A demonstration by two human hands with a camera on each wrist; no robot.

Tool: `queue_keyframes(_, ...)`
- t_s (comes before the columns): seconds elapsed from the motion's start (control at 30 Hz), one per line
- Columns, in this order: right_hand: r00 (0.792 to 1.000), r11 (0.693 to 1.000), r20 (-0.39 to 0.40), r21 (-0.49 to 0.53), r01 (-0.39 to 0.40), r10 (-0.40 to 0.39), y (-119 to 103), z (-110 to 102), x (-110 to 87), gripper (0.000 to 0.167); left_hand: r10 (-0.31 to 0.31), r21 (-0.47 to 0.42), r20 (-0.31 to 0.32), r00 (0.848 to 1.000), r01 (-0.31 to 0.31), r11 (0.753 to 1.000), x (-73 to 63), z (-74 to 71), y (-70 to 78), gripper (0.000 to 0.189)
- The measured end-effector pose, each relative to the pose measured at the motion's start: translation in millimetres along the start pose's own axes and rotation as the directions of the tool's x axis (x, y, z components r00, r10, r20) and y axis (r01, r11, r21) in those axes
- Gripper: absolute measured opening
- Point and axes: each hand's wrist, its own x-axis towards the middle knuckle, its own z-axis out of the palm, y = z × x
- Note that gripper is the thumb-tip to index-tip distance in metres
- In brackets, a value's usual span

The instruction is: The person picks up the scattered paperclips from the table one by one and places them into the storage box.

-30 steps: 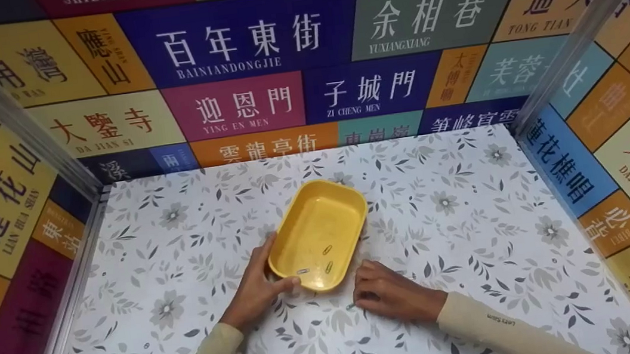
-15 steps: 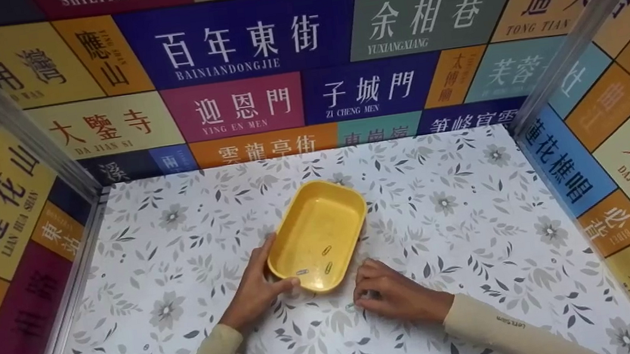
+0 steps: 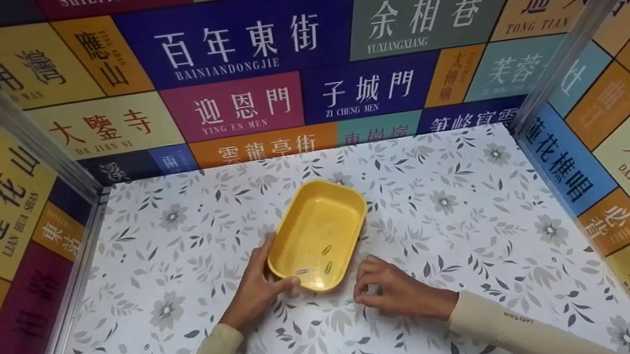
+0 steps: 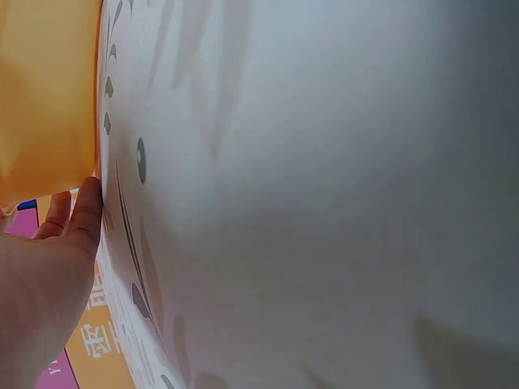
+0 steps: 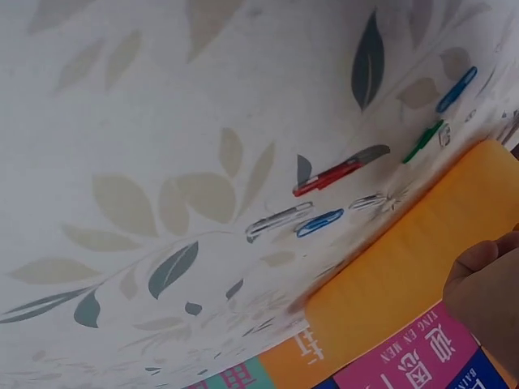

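In the head view a yellow plastic tray (image 3: 317,219) stands slanted on the table, with three small paper clips (image 3: 327,250) lying in its near end. My left hand (image 3: 254,290) grips its near left corner, thumb at the rim and fingers along the outer wall. In the left wrist view those fingers (image 4: 81,215) press against the yellow wall. Just right of the tray's near end, my right hand (image 3: 395,290) has curled fingers, and a pale paper clip (image 3: 349,301) pokes out at the fingertips. A curled hand (image 5: 491,279) overlaps the tray in the right wrist view.
Several coloured paper clips, among them a red clip (image 5: 327,177) and a green clip (image 5: 422,142), lie beside the tray in the right wrist view. The tabletop (image 3: 179,248) carries a leaf and flower print. Panels with large lettering (image 3: 250,37) enclose its back and sides.
My right hand has shifted slightly to the right and its finger pose has changed a little. The pale clip at its fingertips has turned flatter and moved slightly up. Left hand and tray stay put.
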Motion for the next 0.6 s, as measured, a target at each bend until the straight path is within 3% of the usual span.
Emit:
queue_keyframes(0.3, 0.999, 0.999, 0.017, -0.024, -0.040, 0.041, 0, -11, 9.5, 0.015, -0.043, -0.008, 0.000, 0.999, 0.043, 0.999, 0.3, 1.6, 1.6, 0.120)
queue_keyframes(0.6, 0.996, 0.995, 0.035, -0.066, -0.076, 0.078, 0, -23, 19.6, 0.013, -0.024, -0.010, -0.002, 1.000, 0.024, 1.000, -0.9, 1.4, 0.8, 0.119)
